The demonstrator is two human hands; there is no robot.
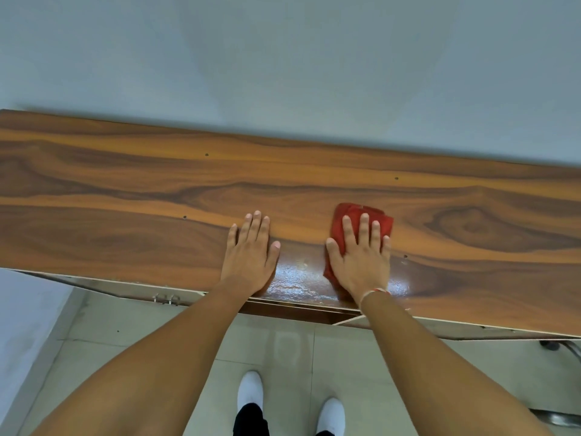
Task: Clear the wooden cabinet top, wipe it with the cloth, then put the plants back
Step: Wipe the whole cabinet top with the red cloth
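Observation:
The wooden cabinet top (125, 190) runs across the view from left to right, bare of any objects. A red cloth (382, 219) lies bunched on it right of centre. My right hand (361, 256) lies flat on the cloth, fingers spread, pressing it onto the wood. My left hand (250, 253) rests palm down on the bare wood a little to the left, holding nothing. Between and below the two hands the surface shines wet near the front edge. No plants are in view.
A plain pale wall (283, 58) rises right behind the cabinet. Below the front edge, a cabinet door (349, 320) stands slightly ajar and a metal latch (166, 298) shows. Tiled floor (132, 335) and my white shoes (250, 391) lie beneath.

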